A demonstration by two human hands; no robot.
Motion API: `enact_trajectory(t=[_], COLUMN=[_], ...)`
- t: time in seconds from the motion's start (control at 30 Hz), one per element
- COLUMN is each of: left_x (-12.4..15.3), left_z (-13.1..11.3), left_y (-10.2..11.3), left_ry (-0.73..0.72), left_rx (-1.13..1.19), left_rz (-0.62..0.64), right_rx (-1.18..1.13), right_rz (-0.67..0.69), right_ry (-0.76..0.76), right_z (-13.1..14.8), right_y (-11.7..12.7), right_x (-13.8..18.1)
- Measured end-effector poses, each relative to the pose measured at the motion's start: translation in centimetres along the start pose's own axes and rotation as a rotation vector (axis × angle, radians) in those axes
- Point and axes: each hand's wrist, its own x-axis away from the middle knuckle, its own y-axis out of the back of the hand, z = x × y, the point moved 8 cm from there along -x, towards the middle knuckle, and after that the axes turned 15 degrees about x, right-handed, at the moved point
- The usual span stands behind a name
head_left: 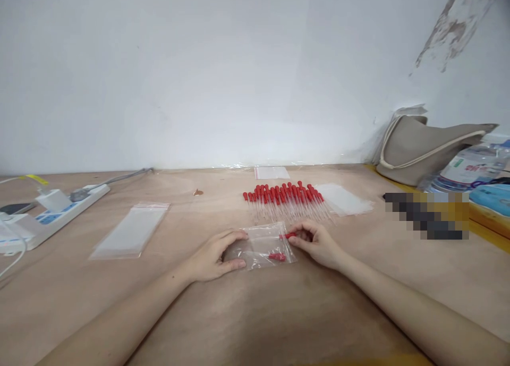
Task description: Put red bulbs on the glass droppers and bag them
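A clear zip bag (261, 244) lies in front of me, its opening toward the right. My left hand (217, 255) holds the bag's left end, thumb at the near edge and fingers at the far edge. A red-bulbed dropper (277, 256) is inside the bag near the opening. My right hand (316, 243) pinches the red bulb of another dropper (287, 236) at the bag's mouth; its thin tube reaches into the bag. Just beyond my hands lies a pile of droppers (287, 196) with red bulbs pointing away and clear tubes toward me.
Flat clear bags (131, 230) lie on the left, more bags (345, 198) right of the pile, and another bag (271, 172) near the wall. A power strip (59, 217) stands far left. A grey-beige bag (426, 143) and a water bottle (470, 167) are at right.
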Motion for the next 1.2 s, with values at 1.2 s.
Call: enact_trajectory(t=[1.2], left_x=[0.4], left_z=[-0.1], left_y=[0.2], left_ry=[0.017], left_rx=[0.088], left_rz=[-0.006], right_rx=[0.739], right_rz=[-0.124], right_ry=[-0.157], right_z=[0.7], right_y=[-1.1], right_x=[-13.9])
